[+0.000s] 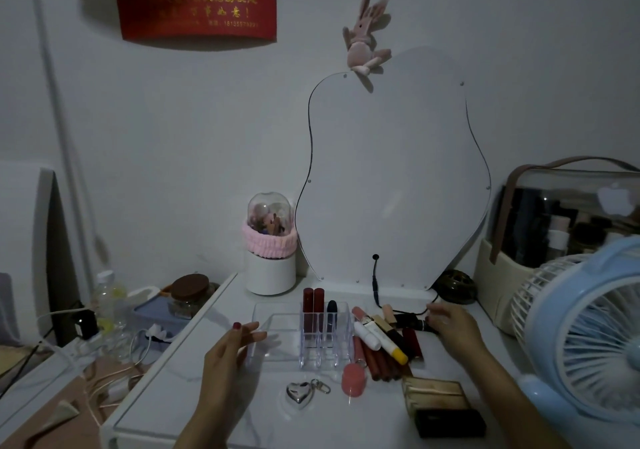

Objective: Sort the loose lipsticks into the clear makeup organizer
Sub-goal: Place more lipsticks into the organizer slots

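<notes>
Already three lipsticks stand in the back slots of the clear makeup organizer [311, 336], whose left tray edge the left hand [230, 348] steadies with relaxed fingers. Just right of it lies the loose lipstick pile [384, 341], long axes mostly running front to back. Beyond it the right hand [450, 327] curls onto a dark lipstick [414, 322] lying crosswise; whether it grips is unclear.
</notes>
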